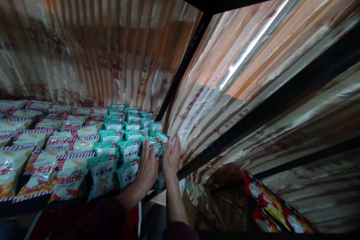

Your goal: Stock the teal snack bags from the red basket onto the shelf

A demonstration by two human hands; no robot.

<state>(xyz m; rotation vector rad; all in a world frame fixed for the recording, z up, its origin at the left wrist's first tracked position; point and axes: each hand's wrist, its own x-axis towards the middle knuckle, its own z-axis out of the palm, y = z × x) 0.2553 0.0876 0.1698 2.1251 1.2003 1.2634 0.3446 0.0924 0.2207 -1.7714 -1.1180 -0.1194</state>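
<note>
Rows of teal snack bags with white lower fronts and dark lettering stand on the shelf, left of a black upright post. At the right end of these rows are both my hands. My left hand lies with its fingers stretched forward against the front teal bags. Close beside it, my right hand is held on edge, fingers extended, along the outer side of the end bags. A teal bag shows between my fingertips; its lower part is shadowed and partly hidden. Neither hand is visibly gripping a bag.
White snack bags with red-and-blue striped edges fill the left of the shelf. A black post and slanted black rail frame the right end. Wrinkled printed sheeting hangs behind. Red packets sit lower right.
</note>
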